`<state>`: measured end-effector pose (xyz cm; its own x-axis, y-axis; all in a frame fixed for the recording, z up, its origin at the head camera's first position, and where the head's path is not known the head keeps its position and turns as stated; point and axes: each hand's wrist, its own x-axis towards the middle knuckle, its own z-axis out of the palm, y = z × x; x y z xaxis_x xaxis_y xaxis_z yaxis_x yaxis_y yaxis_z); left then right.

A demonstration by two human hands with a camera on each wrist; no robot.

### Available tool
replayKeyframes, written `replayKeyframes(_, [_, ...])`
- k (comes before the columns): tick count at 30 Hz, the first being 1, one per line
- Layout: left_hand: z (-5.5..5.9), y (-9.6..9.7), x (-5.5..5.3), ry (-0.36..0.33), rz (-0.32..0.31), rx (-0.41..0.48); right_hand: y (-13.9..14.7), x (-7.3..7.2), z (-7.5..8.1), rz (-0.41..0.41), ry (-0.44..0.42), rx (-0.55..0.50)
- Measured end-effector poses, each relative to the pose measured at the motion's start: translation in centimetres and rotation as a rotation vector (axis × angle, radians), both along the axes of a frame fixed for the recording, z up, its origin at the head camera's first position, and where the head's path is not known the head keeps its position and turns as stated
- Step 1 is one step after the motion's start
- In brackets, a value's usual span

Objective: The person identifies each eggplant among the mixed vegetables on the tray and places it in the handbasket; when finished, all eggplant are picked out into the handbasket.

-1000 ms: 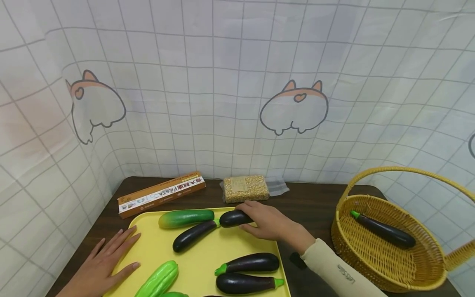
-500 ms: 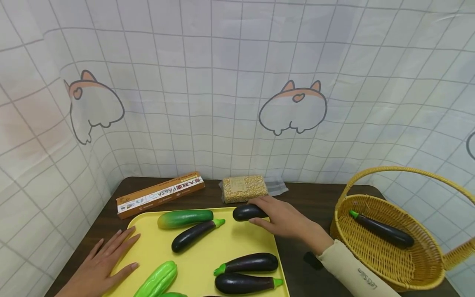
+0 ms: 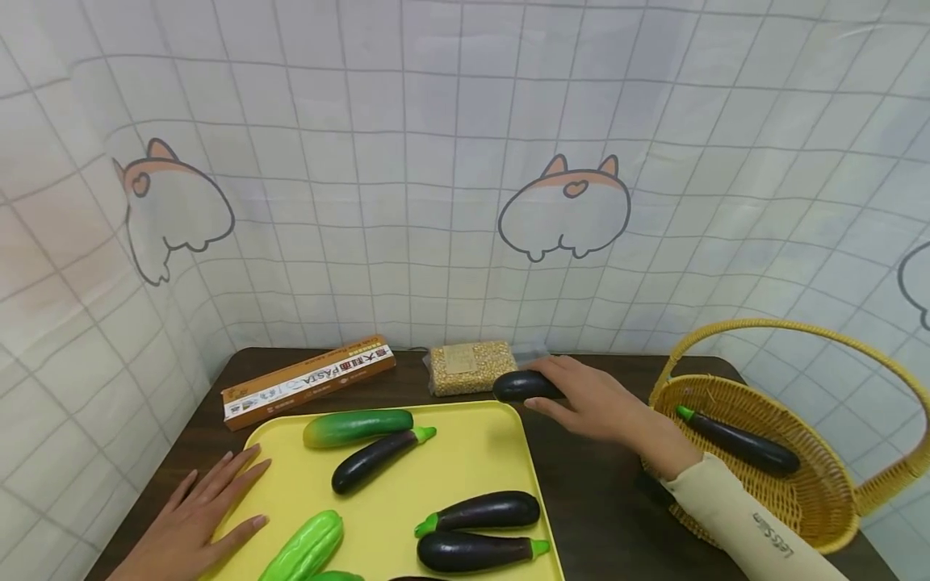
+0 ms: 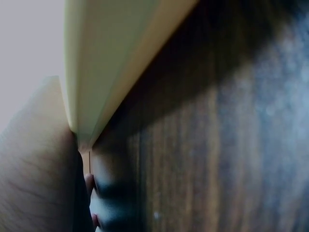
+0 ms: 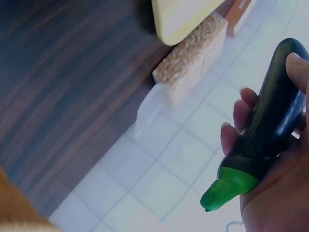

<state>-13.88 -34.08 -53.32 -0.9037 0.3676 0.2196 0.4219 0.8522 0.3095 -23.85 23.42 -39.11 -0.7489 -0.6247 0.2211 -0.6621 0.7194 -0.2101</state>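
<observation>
My right hand [image 3: 592, 399] grips a dark purple eggplant [image 3: 525, 386] beyond the tray's far right corner. In the right wrist view, the fingers and thumb wrap round this eggplant [image 5: 270, 116], its green stem end pointing down and left. Spread with straight fingers, my left hand [image 3: 199, 516] rests at the left rim of the yellow tray [image 3: 465, 452]. On the tray lie a dark green cucumber [image 3: 358, 428], one eggplant [image 3: 374, 462] beside it, two more eggplants [image 3: 490, 510] near the right rim, and a light green ridged vegetable [image 3: 305, 545] at the front.
A wicker basket [image 3: 806, 500] with a tall handle stands at the right, an eggplant [image 3: 741, 440] inside. Along the table's back edge lie a pasta box [image 3: 308, 382] and a bag of yellow kernels [image 3: 471, 367]. A gridded curtain [image 3: 407, 202] hangs behind.
My right hand has lifted the eggplant off the far part of the tray and carried it to the right, past the rim. My left hand stays in place.
</observation>
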Motion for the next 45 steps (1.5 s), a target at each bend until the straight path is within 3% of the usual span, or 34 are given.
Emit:
replayKeyframes(6, [-0.1,0.2,-0.1,0.052,-0.012,-0.008,2.1,0.5,0.6,-0.065,0.002,0.003])
replayKeyframes(15, [0.1,-0.1,-0.1,0.047,-0.01,-0.01,4.9,1.4,1.2,-0.12,-0.012,-0.001])
replayKeyframes(25, [0.1,-0.2,-0.4,0.087,-0.026,-0.01,7.8,2.5,1.8,-0.193,-0.038,-0.014])
replayKeyframes(31, [-0.2,-0.2,-0.5,0.061,-0.021,-0.002,9.9,3.4,2.0,-0.222,-0.038,-0.02])
replayKeyframes(38, [0.0,-0.2,-0.2,0.013,-0.003,0.0,12.5,4.5,1.5,-0.201,-0.03,-0.044])
replayKeyframes(45, [-0.2,-0.2,-0.2,-0.006,-0.003,0.009,15.2,5.7,0.9,-0.257,-0.038,-0.038])
